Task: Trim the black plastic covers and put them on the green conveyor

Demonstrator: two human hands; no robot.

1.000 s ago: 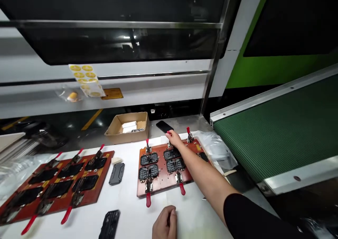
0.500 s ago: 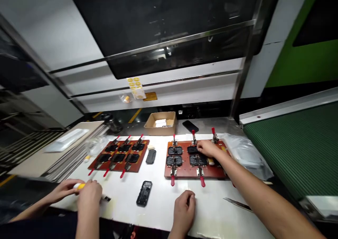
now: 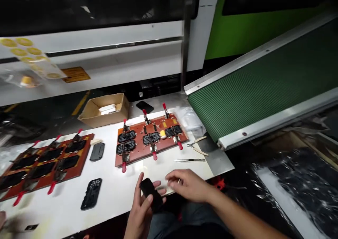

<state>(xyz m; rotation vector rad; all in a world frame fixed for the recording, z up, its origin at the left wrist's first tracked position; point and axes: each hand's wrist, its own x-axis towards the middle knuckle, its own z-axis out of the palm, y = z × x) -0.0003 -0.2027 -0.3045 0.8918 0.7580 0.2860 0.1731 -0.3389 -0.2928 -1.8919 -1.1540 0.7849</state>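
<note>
Our left hand grasps a black moulded part at the near edge of the counter. Bare white surface lies open ahead, up to the red fixture board. Just beside it our right hand hovers, fingers loose and empty. Half a second ago it lay on the board, and the left was an empty fist. The part's underside is hidden, and motion blur softens the fingertips.

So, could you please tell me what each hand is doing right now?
Left hand: closed on a small black rectangular plastic part.
Right hand: loosely curled at the white table edge; grasp cannot be told.
</note>
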